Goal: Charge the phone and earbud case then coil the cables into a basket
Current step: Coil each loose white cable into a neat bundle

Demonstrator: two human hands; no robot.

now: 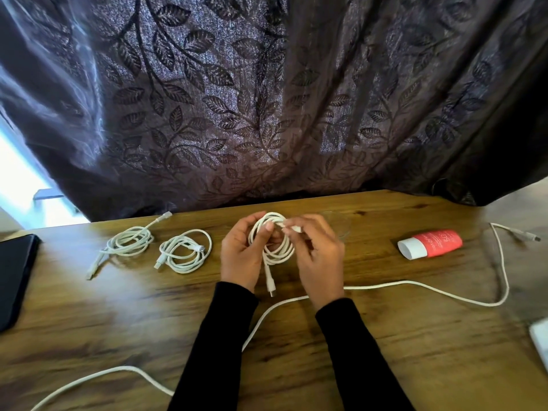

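Observation:
Above the middle of the wooden table [385,336], both hands hold one coiled white cable [277,250]. My left hand [244,256] grips the loops with thumb and fingers. My right hand [317,250] pinches the cable's upper end near a white plug. The other plug end hangs down between my wrists. Two more coiled white cables lie on the table to the left, one further left [130,241] and one nearer my hands [185,250]. A long uncoiled white cable [415,284] runs across the table under my arms.
A dark flat device [14,277] lies at the left edge. A red tube with a white cap [430,244] lies at the right. A clear glass container [341,223] stands behind my right hand. A white object [541,342] sits at the right edge. A dark leaf-patterned curtain [267,99] hangs behind.

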